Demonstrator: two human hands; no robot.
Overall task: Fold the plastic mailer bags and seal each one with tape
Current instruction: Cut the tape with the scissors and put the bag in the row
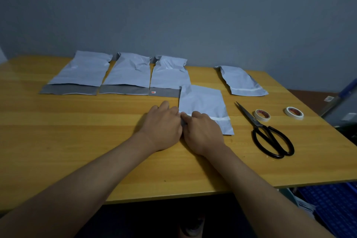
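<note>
A white plastic mailer bag (202,102) is pinned flat at the middle of a wooden table (77,131), its near left corner pinched between the curled fingers of the left hand (162,127) and right hand (202,133). Black scissors (268,131) and two tape rolls (262,115) are seen just to the right.

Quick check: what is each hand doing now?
Left hand: pinches the mailer bag at its near left corner.
Right hand: pinches the same corner.
</note>
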